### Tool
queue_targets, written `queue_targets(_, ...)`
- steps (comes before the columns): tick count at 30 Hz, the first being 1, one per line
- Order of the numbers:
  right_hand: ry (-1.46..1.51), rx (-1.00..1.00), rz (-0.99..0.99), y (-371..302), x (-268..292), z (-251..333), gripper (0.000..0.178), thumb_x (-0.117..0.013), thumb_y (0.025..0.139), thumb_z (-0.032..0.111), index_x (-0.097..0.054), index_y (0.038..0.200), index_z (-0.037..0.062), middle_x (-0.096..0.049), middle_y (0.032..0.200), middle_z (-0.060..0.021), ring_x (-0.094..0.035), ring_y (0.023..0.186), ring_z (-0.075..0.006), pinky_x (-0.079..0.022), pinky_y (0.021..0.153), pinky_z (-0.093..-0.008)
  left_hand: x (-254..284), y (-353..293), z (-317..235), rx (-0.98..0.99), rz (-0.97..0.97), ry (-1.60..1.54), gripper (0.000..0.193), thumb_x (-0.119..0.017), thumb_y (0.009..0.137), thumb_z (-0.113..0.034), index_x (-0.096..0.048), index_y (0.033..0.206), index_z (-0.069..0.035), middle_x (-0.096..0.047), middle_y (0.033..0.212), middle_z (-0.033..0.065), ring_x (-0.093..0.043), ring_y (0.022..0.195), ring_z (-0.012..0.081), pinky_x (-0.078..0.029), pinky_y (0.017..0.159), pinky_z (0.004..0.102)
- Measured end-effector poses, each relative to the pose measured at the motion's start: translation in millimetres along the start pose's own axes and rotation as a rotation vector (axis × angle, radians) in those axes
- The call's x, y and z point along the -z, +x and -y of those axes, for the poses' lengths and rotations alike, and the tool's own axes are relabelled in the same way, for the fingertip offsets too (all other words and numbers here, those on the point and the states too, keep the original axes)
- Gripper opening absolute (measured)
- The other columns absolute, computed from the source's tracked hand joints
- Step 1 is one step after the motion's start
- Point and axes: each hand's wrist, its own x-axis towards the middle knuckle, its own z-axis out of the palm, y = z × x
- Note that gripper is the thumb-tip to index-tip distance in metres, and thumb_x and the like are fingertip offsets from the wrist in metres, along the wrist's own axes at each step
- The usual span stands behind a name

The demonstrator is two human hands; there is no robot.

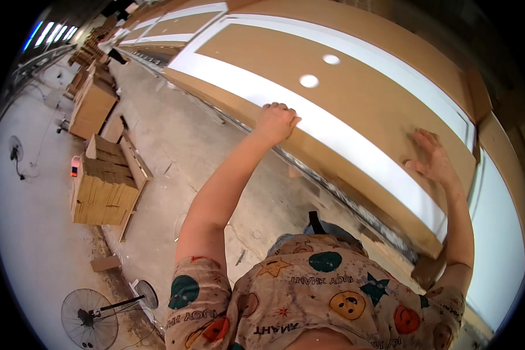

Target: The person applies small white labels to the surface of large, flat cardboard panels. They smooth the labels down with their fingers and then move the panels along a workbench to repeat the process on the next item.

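Note:
In front of me lies a long, flat cardboard carton (385, 201). A white border strip (344, 149) runs along it, around a brown cardboard sheet (268, 52) with two round openings that show white. My left hand (277, 122) is on the carton's near edge, its fingers curled together over the white strip and its thumb to the right. Over the right end of the brown sheet is my right hand (431, 157), fingers apart and holding nothing. Whether it touches the sheet I cannot tell.
The carton lies on a conveyor (338, 195), with similar cartons (175, 26) farther along. A white panel in cardboard (499, 233) is at the right. Across the concrete floor (163, 146) stand stacked cardboard (105, 186) on a pallet and a fan (90, 318). A person (115, 53) is far off.

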Motion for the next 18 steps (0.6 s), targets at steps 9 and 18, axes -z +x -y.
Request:
queue_targets(9,-0.176,-0.080,0.443,98,-4,54,0.096,-0.083,0.053,0.033,-0.042,0.136,0.0103,-0.045,0.133,-0.0255,-0.044,0.117,-0.0463,-0.039,0.101,-0.0481,30,70,68,0.015,0.786,-0.138,0.041,-0.080,0.065,-0.042,-0.061,0.080,-0.009,-0.062,0.076,0.0088,-0.060,0.083,0.0298,-0.047,0.070,0.0402)
queue_targets(18,-0.370,-0.029,0.301,97,-32,93,0.078,-0.064,0.062,0.000,-0.039,0.136,0.0081,-0.055,0.121,-0.0229,-0.056,0.106,-0.0407,-0.049,0.090,-0.0423,16,82,100,-0.570,0.627,-0.198,0.042,-0.073,0.073,-0.040,-0.057,0.087,-0.003,-0.061,0.091,0.0156,-0.061,0.082,0.0296,-0.048,0.072,0.0382)
